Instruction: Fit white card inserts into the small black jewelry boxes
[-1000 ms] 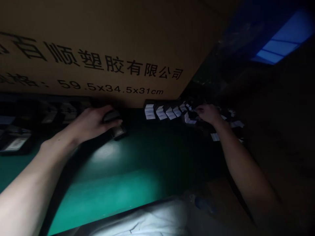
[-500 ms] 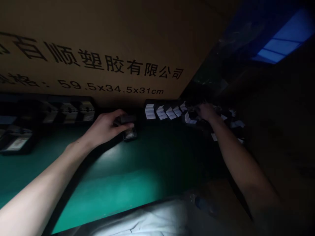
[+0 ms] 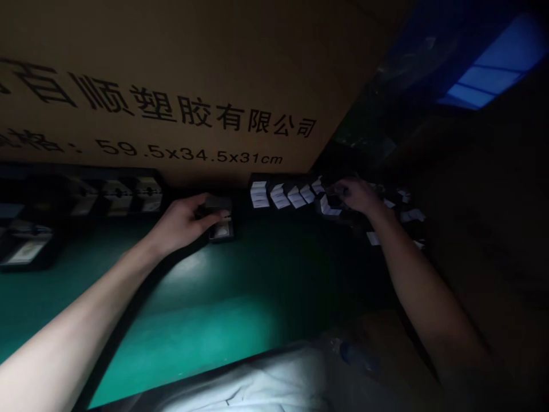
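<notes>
**Left hand [image 3: 182, 222] gripping small dark box [image 3: 219, 202], right hand [image 3: 359, 195] among boxes on far right of table [image 3: 193, 326]**

Nearest: pale grey cloth [image 3: 257, 383], brightly lit, along the table's near edge. To its right, a bluish object [image 3: 358, 355], too dark to identify.

Table: green top, light patch toward the near edge, darker toward the right side.

Left front box [image 3: 26, 252]: open, pale insert facing up, toward the table's left side.

Small dark box: lid up, pale insert [image 3: 222, 229] showing in the base, near the middle of the table, well back from the near edge. Left hand closed on it, thumb across the front, fingers behind the lid. Base on the tabletop or just above, can't tell which.

Right hand: toward the table's far right corner, fingers down among dark pieces. Too dim to tell if it's holding anything. White-lined box [image 3: 329, 209] just beside its fingers; pale scattered pieces [image 3: 413, 216] lie right of the wrist.

Farther back: row of white-lined boxes [image 3: 279, 197], open, between the two hands. More open boxes [image 3: 115, 194] in a row, back left.

Behind these: big cardboard carton [image 3: 193, 51], black print. Far right: blue surface [image 3: 493, 74], partly bright.
</notes>
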A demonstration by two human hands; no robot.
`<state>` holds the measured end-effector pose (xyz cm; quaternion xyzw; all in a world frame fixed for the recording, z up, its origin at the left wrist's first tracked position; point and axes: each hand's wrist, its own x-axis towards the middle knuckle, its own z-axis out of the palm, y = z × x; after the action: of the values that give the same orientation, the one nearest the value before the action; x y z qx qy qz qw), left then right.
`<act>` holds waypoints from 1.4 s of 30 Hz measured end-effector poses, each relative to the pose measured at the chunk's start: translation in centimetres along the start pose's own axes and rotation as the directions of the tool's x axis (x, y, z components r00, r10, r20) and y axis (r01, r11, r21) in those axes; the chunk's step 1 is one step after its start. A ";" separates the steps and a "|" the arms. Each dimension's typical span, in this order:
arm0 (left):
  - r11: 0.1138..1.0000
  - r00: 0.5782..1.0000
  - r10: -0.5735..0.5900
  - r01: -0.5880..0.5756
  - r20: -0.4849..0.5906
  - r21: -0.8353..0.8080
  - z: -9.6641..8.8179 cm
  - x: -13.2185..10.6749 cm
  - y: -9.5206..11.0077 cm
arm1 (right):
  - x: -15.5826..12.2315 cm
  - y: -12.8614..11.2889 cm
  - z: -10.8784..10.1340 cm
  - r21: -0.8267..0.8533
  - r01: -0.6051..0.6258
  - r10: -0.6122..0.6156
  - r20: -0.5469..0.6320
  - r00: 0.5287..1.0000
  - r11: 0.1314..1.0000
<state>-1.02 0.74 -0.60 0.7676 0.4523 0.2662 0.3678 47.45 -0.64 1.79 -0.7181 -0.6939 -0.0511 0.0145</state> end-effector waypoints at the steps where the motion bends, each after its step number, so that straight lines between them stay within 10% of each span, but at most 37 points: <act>1: 1.000 1.000 0.003 -0.003 -0.007 -0.012 -0.1 0.0 0.1 | 0.1 -0.1 0.0 0.018 0.019 -0.019 0.002 1.000 1.000; 14: 0.987 0.976 -0.139 0.122 -0.166 -0.105 -0.6 0.0 0.1 | -0.8 -0.9 -0.4 0.222 -0.028 0.049 -0.088 0.995 0.975; 20: 0.967 0.966 -0.206 0.177 -0.154 -0.183 -0.6 -0.1 0.5 | -5.6 -4.7 -3.6 0.355 -0.141 0.265 -0.331 0.906 0.924; 28: 0.954 0.969 -0.228 0.204 -0.092 -0.220 -0.4 -0.1 1.4 | -13.7 -16.3 -1.8 0.580 0.294 -0.188 -0.236 0.953 0.760; 31: 0.949 0.970 -0.233 0.210 -0.070 -0.235 -0.2 0.0 0.9 | -14.7 -15.7 -0.9 0.633 0.299 -0.223 -0.199 0.954 0.714; 38: 0.956 0.978 -0.192 0.167 -0.086 -0.240 0.2 0.1 1.1 | -15.9 -9.8 -1.8 0.406 0.079 0.099 -0.399 0.912 0.910; 42: 0.953 0.971 -0.212 0.181 -0.107 -0.243 0.2 0.0 1.7 | -19.5 -13.3 -2.0 0.316 0.323 -0.133 -0.500 0.855 0.892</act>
<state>-0.01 0.17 0.71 0.6515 0.5157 0.3292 0.4487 33.47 -19.76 1.33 -0.5777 -0.7476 -0.0848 0.3163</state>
